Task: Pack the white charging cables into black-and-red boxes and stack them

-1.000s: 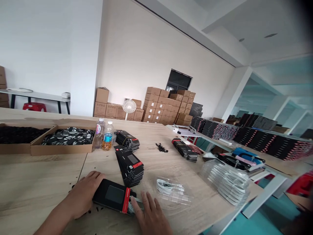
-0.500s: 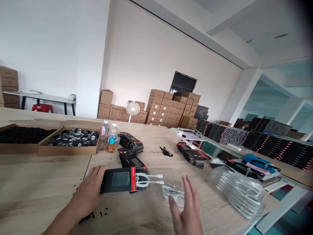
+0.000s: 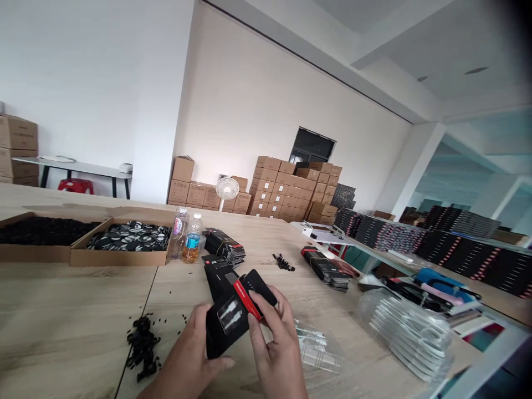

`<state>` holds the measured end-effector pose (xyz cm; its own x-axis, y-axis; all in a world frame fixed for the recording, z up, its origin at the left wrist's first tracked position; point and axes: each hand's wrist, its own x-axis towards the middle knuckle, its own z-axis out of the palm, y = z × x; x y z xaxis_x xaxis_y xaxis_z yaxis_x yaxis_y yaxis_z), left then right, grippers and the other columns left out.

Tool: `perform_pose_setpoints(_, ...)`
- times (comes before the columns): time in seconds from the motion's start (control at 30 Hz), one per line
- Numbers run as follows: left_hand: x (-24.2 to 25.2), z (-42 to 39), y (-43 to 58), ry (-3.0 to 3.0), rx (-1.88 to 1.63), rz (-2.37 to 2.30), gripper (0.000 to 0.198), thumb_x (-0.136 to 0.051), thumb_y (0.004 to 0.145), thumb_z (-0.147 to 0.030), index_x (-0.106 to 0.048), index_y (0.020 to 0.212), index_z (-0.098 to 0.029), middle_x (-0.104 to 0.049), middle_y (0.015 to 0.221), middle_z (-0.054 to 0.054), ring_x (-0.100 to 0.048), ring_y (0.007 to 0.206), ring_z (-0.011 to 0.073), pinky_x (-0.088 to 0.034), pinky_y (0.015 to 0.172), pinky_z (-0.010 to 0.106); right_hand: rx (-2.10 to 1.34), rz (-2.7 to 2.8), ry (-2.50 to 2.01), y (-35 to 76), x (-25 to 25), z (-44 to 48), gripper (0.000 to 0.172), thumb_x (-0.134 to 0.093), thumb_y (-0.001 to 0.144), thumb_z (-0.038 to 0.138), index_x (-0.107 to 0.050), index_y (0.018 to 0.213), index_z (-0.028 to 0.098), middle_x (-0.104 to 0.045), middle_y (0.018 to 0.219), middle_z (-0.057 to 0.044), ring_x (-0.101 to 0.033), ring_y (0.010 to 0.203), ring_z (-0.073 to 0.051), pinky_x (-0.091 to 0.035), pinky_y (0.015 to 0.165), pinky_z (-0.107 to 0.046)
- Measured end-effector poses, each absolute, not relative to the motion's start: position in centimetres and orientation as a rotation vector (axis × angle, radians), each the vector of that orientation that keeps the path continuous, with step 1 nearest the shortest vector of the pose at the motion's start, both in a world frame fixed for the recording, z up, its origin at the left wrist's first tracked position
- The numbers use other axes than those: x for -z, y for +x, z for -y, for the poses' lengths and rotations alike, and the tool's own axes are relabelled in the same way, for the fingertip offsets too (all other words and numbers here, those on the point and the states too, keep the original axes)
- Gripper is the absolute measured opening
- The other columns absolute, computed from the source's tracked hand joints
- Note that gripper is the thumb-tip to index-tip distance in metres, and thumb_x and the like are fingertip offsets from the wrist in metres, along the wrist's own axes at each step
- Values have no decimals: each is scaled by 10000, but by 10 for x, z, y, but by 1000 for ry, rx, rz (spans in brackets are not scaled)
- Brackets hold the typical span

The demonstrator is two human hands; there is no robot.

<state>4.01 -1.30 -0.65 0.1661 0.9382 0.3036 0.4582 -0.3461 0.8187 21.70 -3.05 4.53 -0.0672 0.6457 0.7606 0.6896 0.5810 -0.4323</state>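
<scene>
A black cable box (image 3: 228, 324) with a red band and a picture of white cable plugs is tilted in front of me. Its left end is gripped by my left hand (image 3: 192, 346). My right hand (image 3: 276, 346) pinches the other end, fingers by the red band. Just right of that hand, clear plastic packaging with white cables (image 3: 318, 349) lies on the wooden table (image 3: 353, 338), partly hidden. Behind the held box lies a flat black package (image 3: 214, 277), and beyond it a banded stack of black packages (image 3: 224, 247).
Small black parts (image 3: 143, 346) lie at left, with another little pile (image 3: 284, 262) farther back. Two bottles (image 3: 192, 241) stand beside a cardboard tray of black discs (image 3: 128, 235). To the right are a banded package stack (image 3: 324, 269) and stacked clear trays (image 3: 409, 332).
The box has turned to a tilt, and its printed cable picture now shows. My right hand has moved left from beside the clear packaging and closed on the box.
</scene>
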Motion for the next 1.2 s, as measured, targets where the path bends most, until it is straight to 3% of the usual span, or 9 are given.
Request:
perform_pose_setpoints(0.13, 5, 16, 38, 1891, -1198, -1109, 543, -520, 919, -317, -355, 1426, -221, -541, 1421, 143, -501, 1335, 281, -412, 1108, 457, -152, 1711, -986, 218, -37, 23, 379, -544, 952, 276, -509, 1329, 268, -549, 1353, -134, -595, 1230, -260, -549, 991, -408)
perform_pose_setpoints(0.23, 3, 16, 35, 1863, -1334, -1041, 548, -423, 975, -288, -270, 1498, -236, -454, 1517, 123, -460, 1381, 245, -389, 1143, 419, -368, 1624, -884, 217, -25, 21, 391, -585, 945, 324, -450, 1308, 274, -615, 1287, -121, -688, 1085, -225, -595, 903, -358)
perform_pose_setpoints(0.4, -10, 19, 25, 1982, -1363, -999, 441, -429, 968, -247, -446, 1408, -270, -516, 1452, 83, -505, 1324, 220, -420, 1115, 362, -328, 1603, -867, 216, -20, 21, 220, -585, 949, 317, -595, 1160, 255, -686, 1172, -102, -697, 1067, -226, -606, 866, -336)
perform_pose_setpoints(0.6, -29, 22, 17, 1979, -1446, -1016, 306, -407, 993, -314, -697, 1072, -258, -591, 1359, 73, -558, 1259, 227, -449, 1077, 357, 11, 1813, -883, 221, -39, 26, 171, -574, 933, 182, -682, 1042, 255, -645, 1287, -108, -641, 1177, -244, -547, 973, -388)
perform_pose_setpoints(0.7, -26, 21, 18, 1957, -1554, -992, 268, -444, 982, -300, -705, 976, -243, -661, 1274, 75, -616, 1184, 221, -483, 1039, 360, 58, 1853, -811, 222, -48, 29, 164, -558, 915, 109, -630, 953, 252, -693, 1155, -78, -677, 1081, -205, -564, 900, -324)
perform_pose_setpoints(0.87, -31, 28, 17, 1856, -1545, -971, 37, -554, 911, -262, -566, 885, -239, -714, 1162, 80, -638, 1154, 228, -510, 1006, 359, -100, 1905, -737, 222, -66, 34, 139, -630, 877, 134, -554, 878, 251, -688, 966, -28, -674, 956, -185, -545, 839, -294)
perform_pose_setpoints(1.03, -68, 36, 11, 1887, -1280, -994, 112, -559, 899, -244, -619, 993, -236, -707, 1155, 67, -670, 1072, 208, -511, 997, 342, -428, 1938, -901, 222, -89, 35, 96, -686, 848, 164, -642, 891, 238, -659, 926, -25, -643, 878, -178, -505, 790, -282)
perform_pose_setpoints(1.2, -86, 33, 12, 1923, -1247, -963, 194, -550, 857, -164, -704, 949, -239, -728, 1030, 31, -689, 971, 179, -541, 893, 275, -561, 1931, -950, 223, -100, 27, 108, -724, 792, 128, -720, 833, 228, -664, 885, -21, -633, 818, -173, -478, 741, -276)
